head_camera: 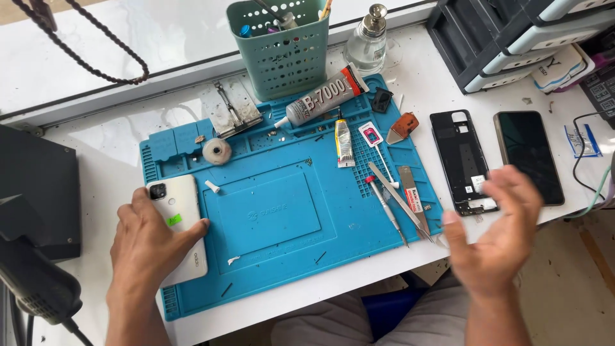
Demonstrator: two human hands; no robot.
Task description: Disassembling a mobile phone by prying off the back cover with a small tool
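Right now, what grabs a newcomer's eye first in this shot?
The bright blue repair mat fills the middle of the white table. At its left edge the left hand rests on a white phone lying back up, while the right hand, blurred and empty, hangs past the mat's right edge. Beyond it lie a black back cover and a dark phone, side by side.

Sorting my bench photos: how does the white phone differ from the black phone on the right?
The white phone lies back up on the blue mat, under the left hand; the black phone lies screen up on the bare table, untouched. White shows a camera; black shows dark glass. Both lie flat.
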